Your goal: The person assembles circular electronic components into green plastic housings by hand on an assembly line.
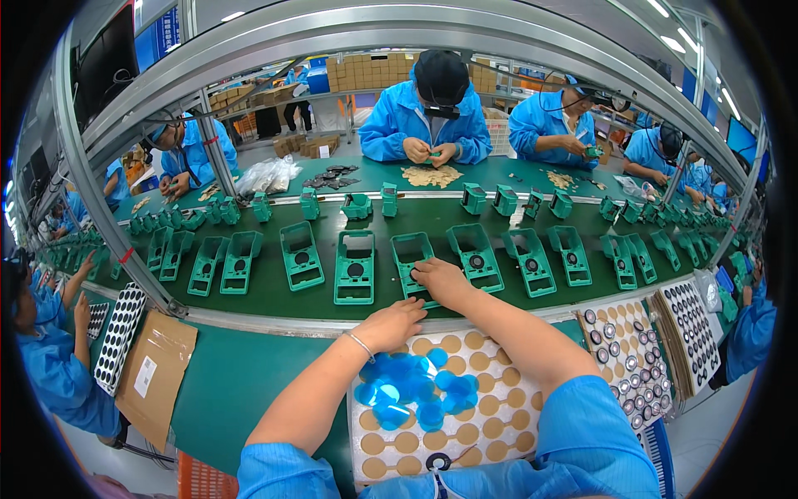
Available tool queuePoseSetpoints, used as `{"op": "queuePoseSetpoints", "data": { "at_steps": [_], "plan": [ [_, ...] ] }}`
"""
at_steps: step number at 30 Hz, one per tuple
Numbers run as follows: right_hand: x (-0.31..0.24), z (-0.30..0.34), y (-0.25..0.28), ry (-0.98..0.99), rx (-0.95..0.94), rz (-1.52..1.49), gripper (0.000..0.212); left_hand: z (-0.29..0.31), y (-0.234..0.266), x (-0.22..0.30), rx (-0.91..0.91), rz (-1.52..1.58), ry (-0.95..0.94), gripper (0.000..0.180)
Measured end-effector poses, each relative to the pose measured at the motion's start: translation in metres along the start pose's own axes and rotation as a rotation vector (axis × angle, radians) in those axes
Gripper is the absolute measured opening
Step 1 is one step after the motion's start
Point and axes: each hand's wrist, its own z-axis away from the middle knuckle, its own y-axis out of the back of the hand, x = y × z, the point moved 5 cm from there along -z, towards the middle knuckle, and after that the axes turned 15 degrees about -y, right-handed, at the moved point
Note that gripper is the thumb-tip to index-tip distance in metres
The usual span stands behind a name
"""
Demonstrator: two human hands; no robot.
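Observation:
A green plastic housing (411,246) lies on the dark green belt in front of me. My right hand (440,283) reaches over it from the right, its fingers bent down onto the lower part of the housing, where they hide the round middle. My left hand (394,324) has its fingers together at the housing's near edge, gripping it there; the fingertips are partly covered. Below my wrists, translucent blue film discs (389,384) are scattered on a white tray (360,432) with round tan spots. A black ring-shaped part with a thin wire (437,461) lies at the tray's near side.
Green housings (355,268) line the belt (324,309) on both sides, smaller green parts (357,206) behind them. Round speakers (638,382) sit on a tray at right; a cardboard sheet (158,366) lies left. Co-workers (428,116) work across the belt. A metal frame (91,166) spans overhead.

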Motion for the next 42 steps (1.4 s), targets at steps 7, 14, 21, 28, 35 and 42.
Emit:
{"op": "queuePoseSetpoints", "data": {
  "at_steps": [7,14,21,28,35,42],
  "plan": [
    [0.0,0.008,0.001,0.058,0.005,0.11,0.03,-0.004,0.0,0.003,-0.014,0.019,0.004,0.037],
    [0.002,0.006,0.035,-0.122,0.083,-0.17,0.033,0.015,0.033,0.036,0.399,-0.03,0.019,0.023],
    [0.033,0.061,0.135,-0.532,0.0,-1.059,0.028,0.075,0.028,0.172,0.27,0.102,-0.043,0.014],
    [-0.035,0.158,0.164,-0.284,-0.312,-0.981,0.021,0.079,-0.009,0.216,0.319,-0.032,0.039,0.019],
    [-0.078,0.215,0.156,-0.152,-0.393,-0.767,0.023,0.063,-0.018,0.251,0.348,-0.18,-0.027,0.02],
    [-0.086,0.233,0.129,-0.219,-0.471,-0.737,0.029,0.062,-0.035,0.253,0.322,-0.282,0.072,0.016]
  ]
}}
